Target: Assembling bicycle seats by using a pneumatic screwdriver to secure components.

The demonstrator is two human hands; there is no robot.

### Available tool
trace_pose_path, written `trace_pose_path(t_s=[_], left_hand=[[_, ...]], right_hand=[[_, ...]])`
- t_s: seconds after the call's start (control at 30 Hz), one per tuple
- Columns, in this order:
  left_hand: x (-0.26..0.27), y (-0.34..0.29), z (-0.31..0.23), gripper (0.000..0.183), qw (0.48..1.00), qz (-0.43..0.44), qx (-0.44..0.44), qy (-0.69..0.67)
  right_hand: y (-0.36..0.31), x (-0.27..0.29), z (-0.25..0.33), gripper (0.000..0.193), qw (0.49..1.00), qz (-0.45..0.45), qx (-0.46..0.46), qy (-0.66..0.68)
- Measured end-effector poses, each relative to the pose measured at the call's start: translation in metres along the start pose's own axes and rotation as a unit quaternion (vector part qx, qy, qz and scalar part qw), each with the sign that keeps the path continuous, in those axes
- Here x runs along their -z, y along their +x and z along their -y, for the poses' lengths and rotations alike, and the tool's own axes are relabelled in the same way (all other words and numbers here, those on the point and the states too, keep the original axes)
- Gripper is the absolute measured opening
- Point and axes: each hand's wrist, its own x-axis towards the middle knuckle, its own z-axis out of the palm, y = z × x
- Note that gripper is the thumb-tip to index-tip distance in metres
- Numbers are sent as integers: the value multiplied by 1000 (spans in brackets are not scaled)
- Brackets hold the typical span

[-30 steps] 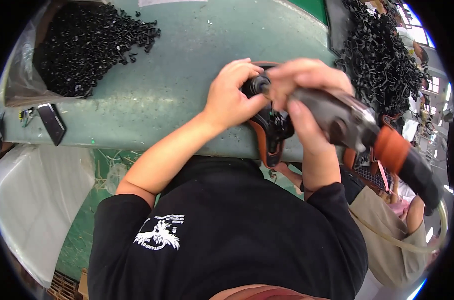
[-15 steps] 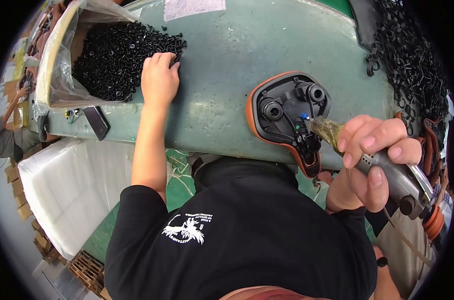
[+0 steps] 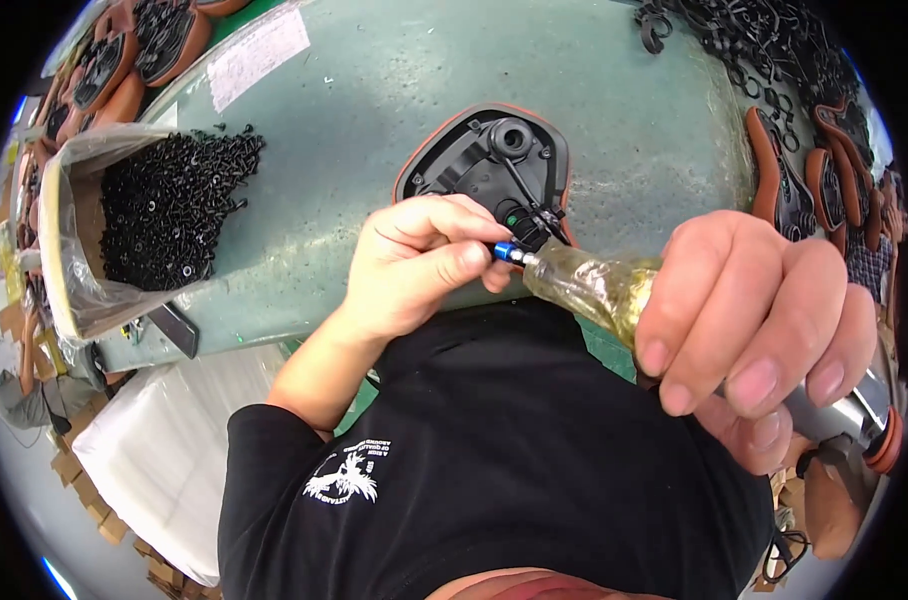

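Observation:
My left hand [image 3: 414, 262] pinches a small black screw at the blue bit tip [image 3: 503, 251] of a power screwdriver; the fingers mostly hide the screw. My right hand [image 3: 759, 320] is wrapped around the grey screwdriver [image 3: 596, 290], whose nose is covered in yellowish clear wrap. Just beyond both hands, a bicycle saddle [image 3: 479, 175] lies upside down on the green table. Its underside is black with an orange-brown rim and a round spring socket [image 3: 511, 138]. My left hand covers part of it.
At the left, a plastic-lined box [image 3: 64, 240] lies on its side, black screws [image 3: 174, 205] spilling out. A phone [image 3: 174, 330] rests near the table edge. Black clips [image 3: 764, 40] are heaped at the far right, with more saddles [image 3: 779, 190] below. A paper sheet [image 3: 259, 60] lies far left.
My left hand has moved right from the screw pile to the screwdriver's tip. The screwdriver has come off the saddle toward me, and the whole view has shifted.

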Motion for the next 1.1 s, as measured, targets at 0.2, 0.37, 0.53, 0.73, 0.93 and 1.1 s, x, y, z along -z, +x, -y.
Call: trace_pose_path(t_s=[0.2,0.37,0.53,0.73,0.93,1.1], left_hand=[[0,15,7,19,990,21,-39,132],[-9,23,1,16,992,22,18,125],[6,70,-30,51,778,176,-212,564],[38,115,-39,66,680,192,-62,705],[60,130,-21,51,718,226,-123,647],[70,127,-10,40,800,213,-118,548]], right_hand=[[-5,-6,10,33,997,-59,-39,-23],[2,-3,18,34,995,-82,-43,-21],[0,15,10,37,997,-52,-13,-50],[1,25,-9,40,985,-6,-11,-169],[4,11,-29,30,973,-118,-91,-174],[2,16,-48,30,966,-63,-114,-224]])
